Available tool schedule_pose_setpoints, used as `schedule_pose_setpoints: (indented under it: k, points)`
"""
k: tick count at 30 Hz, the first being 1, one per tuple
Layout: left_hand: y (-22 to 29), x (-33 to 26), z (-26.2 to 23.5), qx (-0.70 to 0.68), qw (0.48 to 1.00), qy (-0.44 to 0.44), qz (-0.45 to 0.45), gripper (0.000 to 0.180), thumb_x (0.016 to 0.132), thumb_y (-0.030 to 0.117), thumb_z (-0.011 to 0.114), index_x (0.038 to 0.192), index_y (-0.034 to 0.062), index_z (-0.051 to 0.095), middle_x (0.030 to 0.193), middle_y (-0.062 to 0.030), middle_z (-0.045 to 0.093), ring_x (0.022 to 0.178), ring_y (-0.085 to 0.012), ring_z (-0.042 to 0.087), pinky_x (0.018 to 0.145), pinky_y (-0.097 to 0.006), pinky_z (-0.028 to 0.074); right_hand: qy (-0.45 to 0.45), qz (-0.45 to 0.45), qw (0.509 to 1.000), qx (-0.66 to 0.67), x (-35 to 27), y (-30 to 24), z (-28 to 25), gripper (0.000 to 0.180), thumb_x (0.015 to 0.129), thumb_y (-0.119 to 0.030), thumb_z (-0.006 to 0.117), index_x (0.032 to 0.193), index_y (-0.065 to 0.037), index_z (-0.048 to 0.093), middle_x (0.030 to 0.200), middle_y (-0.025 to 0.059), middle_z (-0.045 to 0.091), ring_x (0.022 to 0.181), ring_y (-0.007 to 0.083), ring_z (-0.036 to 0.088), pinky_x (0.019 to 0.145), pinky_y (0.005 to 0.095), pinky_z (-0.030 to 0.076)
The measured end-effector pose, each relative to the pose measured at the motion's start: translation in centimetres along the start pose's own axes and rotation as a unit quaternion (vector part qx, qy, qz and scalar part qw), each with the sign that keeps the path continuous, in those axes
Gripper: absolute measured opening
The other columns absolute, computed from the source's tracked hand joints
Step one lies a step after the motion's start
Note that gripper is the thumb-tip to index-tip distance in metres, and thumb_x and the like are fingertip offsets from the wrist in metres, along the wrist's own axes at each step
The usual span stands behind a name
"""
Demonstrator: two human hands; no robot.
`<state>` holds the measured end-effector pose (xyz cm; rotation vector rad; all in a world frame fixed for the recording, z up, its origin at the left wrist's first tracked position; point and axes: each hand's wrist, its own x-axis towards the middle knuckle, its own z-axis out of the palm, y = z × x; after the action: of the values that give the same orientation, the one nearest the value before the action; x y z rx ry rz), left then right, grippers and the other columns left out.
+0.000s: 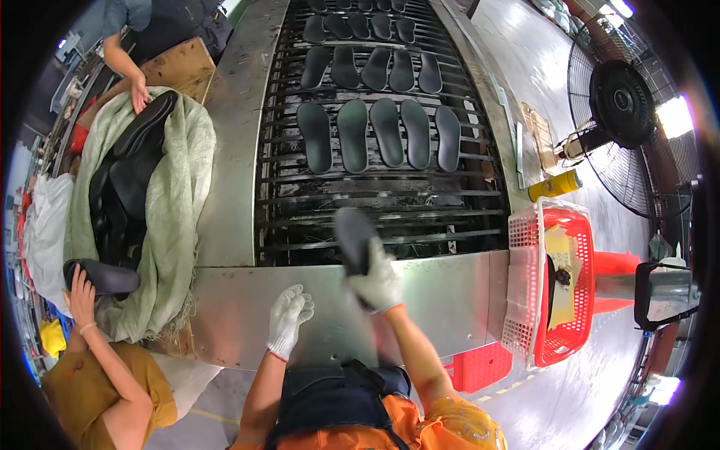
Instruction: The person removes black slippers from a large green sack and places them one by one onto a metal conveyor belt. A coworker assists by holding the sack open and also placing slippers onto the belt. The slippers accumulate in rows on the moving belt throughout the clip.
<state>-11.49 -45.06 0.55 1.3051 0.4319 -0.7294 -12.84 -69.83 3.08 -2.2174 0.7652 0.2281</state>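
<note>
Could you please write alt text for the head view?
A white-gloved right hand holds a dark sole-shaped piece over a black slatted metal bed bearing rows of similar pieces. The white-gloved left hand is curled; at left, a pale green woven sack holds more.

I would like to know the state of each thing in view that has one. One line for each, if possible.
Right hand: gloved, gripping a dark sole.
Left hand: gloved, loosely curled, holding nothing visible.
Front-row soles: lying side by side on the slatted bed.
Sack: open, holding black soles.
Red basket: open, yellow material inside.
Fan: turning or stopped, cannot tell.
</note>
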Motion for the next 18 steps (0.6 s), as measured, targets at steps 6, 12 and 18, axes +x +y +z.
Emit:
schedule_pose_setpoints:
  k: [6, 12, 18]
  points:
    - [-0.4, 1.0, 1.1, 0.011, 1.0, 0.022, 0.01, 0.037, 0.099, 0.017, 0.063, 0.132, 0.0007, 0.055, 0.108, -0.0103, 0.066, 0.092, -0.0157, 0.065, 0.081, -0.032, 0.056, 0.166, 0.179, 0.956, -0.161, 8.6, 9.5, -11.3, 0.104, 0.066, -0.033, 0.076, 0.157, -0.013, 0.031, 0.122, 0.0285, 0.057, 0.111, 0.0424, 0.062, 0.094, 0.0473, 0.052]
    - [-2.0, 1.0, 1.3, 0.007, 0.999, 0.04, 0.008, 0.033, 0.098, 0.014, 0.063, 0.128, 0.0015, 0.058, 0.103, -0.0094, 0.067, 0.085, -0.014, 0.066, 0.077, -0.03, 0.057, 0.145, 0.24, 0.941, -0.189, 11.9, 13.6, -16.0, 0.092, 0.071, -0.034, 0.077, 0.153, -0.013, 0.041, 0.125, 0.0259, 0.057, 0.116, 0.0399, 0.061, 0.097, 0.0449, 0.052]
    - [-3.2, 0.8, 1.3, 0.004, 0.998, 0.059, 0.01, 0.032, 0.097, 0.013, 0.065, 0.126, 0.0021, 0.058, 0.103, -0.0083, 0.069, 0.085, -0.0141, 0.067, 0.077, -0.03, 0.057, 0.195, 0.177, 0.951, -0.163, 10.6, 8.4, -12.8, 0.085, 0.077, -0.042, 0.076, 0.148, -0.007, 0.045, 0.124, 0.0262, 0.055, 0.117, 0.0426, 0.057, 0.097, 0.0482, 0.051]
